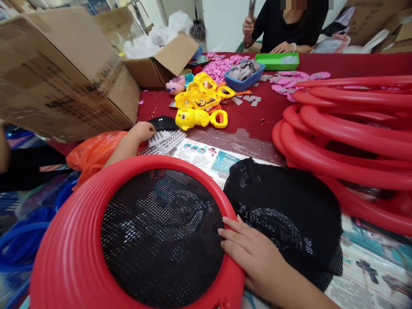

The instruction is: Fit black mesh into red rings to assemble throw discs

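My right hand (254, 253) lies on the right side of a red plastic ring (67, 223), its fingers stretched over the rim and its thumb mostly hidden. Black mesh (164, 240) fills the ring's round opening. Beyond the ring, my left hand (141, 132) has its fingers bent together at white gridded pieces (169, 141) with small dark marks; anything between the fingertips is hidden. A black cloth item (164, 123) lies just past those fingers. Right of the ring rests a heap of black mesh fabric (289, 206).
Stacked red rings (350, 128) occupy the right side. Yellow toy parts (199, 118), pink pieces (222, 68), a blue basket (246, 81) and a green tray (277, 66) stand farther back. A cardboard box (64, 73) and an orange bag (96, 150) are left. Opposite sits a person (291, 32).
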A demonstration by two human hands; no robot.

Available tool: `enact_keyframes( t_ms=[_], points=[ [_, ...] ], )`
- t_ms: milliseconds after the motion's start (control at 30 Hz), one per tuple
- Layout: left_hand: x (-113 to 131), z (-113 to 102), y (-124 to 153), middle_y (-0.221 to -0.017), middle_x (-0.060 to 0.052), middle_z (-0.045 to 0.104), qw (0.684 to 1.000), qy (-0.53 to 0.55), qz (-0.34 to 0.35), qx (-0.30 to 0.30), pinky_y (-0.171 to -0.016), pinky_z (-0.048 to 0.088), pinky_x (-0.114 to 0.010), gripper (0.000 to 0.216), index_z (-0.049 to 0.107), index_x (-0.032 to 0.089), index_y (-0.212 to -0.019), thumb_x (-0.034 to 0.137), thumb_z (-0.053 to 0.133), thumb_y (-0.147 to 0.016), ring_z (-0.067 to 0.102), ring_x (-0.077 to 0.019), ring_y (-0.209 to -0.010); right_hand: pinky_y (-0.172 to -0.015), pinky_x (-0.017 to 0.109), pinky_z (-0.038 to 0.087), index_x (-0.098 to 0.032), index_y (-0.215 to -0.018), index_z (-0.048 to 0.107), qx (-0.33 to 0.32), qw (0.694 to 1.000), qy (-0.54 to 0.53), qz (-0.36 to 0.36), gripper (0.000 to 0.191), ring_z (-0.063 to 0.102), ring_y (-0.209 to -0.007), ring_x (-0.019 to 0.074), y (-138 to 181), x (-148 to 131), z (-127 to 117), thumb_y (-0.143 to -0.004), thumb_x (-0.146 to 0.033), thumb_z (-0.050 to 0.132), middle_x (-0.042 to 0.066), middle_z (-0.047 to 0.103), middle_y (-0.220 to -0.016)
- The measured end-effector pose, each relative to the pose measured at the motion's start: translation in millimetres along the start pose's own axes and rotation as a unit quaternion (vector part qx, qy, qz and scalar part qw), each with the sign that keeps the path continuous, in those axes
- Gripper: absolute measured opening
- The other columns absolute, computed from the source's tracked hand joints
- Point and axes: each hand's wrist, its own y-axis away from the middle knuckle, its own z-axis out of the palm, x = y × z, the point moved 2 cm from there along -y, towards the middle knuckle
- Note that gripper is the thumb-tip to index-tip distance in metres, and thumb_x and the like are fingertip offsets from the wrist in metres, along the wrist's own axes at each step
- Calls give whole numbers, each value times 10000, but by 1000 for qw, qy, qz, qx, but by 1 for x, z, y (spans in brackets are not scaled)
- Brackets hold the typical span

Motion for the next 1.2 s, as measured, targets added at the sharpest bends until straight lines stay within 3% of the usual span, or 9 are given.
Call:
enact_keyframes(
  t_ms=[200, 467, 833, 1200],
  points=[
    [1, -3, -12, -1111, -79, 682, 999, -17, -4, -37, -950, 553, -429, 242, 669, 133, -1060, 339, 652, -936, 653, -219, -1072, -1057, 494, 545, -147, -1056, 677, -1, 1000, -4, 7, 214, 636, -1255, 281, 0, 2, 2, -926, -173, 509, 93, 757, -1171],
    [-1, -7, -10, -1092, -79, 683, 999, -16, -10, -41, -911, 569, -421, 281, 659, 121, -1078, 368, 635, -947, 663, -203, -1010, -1070, 508, 532, -145, -1069, 670, -1, 1000, -9, 9, 214, 624, -1272, 285, 0, 2, 2, -916, -157, 521, 98, 756, -1173],
    [7, -12, -5, -1175, -93, 658, 997, -21, -18, -71, -933, 563, -442, 334, 640, 127, -1155, 389, 625, -949, 647, -230, -1069, -1104, 512, 501, -155, -1095, 666, -2, 999, -27, 27, 229, 607, -1289, 290, 6, 2, 9, -900, -157, 546, 77, 735, -1234],
    [6, -15, 7, -1042, -61, 691, 994, 95, -36, -51, -898, 569, -406, 284, 667, 110, -1031, 378, 642, -941, 666, -209, -987, -1114, 560, 476, -150, -1108, 667, -21, 999, -38, 30, 251, 569, -1336, 292, 8, 3, 11, -888, -151, 547, 101, 726, -1248]
  ],
)
